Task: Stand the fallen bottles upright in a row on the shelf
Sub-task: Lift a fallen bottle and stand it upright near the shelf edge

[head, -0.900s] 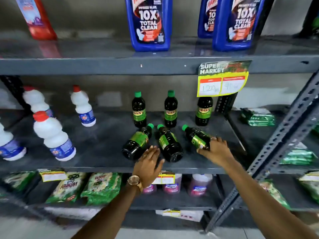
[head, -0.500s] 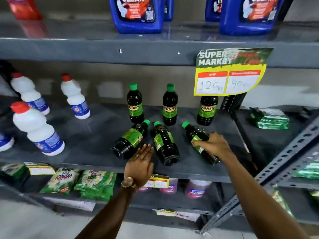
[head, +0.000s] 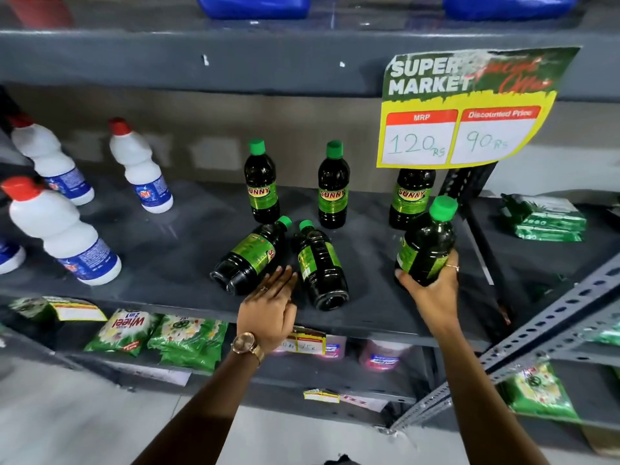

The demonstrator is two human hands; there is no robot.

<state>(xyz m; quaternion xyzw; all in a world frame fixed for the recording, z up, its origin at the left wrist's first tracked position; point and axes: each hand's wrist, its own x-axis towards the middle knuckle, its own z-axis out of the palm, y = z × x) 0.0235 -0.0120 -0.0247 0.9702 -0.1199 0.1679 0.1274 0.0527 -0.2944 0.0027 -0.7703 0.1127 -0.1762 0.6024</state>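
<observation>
Three dark bottles with green caps and labels stand upright at the back of the grey shelf [head: 167,263]: one on the left [head: 261,186], one in the middle [head: 332,187], one on the right [head: 411,198] partly behind a price sign. Two more lie on their sides, a left one [head: 250,258] and a right one [head: 320,268], caps pointing to the back. My right hand [head: 431,293] grips another bottle [head: 427,243] by its base, lifted nearly upright above the shelf. My left hand [head: 268,308] rests flat at the shelf's front edge, fingertips by the two fallen bottles.
White bottles with red caps [head: 63,233] stand on the shelf's left part. A yellow and green price sign [head: 466,112] hangs from the shelf above. Green packets [head: 543,218] lie to the right. A slotted metal upright [head: 543,333] crosses at the lower right. Detergent bags [head: 188,340] fill the lower shelf.
My right hand has lifted the rightmost fallen bottle off the shelf and turned it almost upright. My left hand stays near the other two. The camera has moved closer and lower.
</observation>
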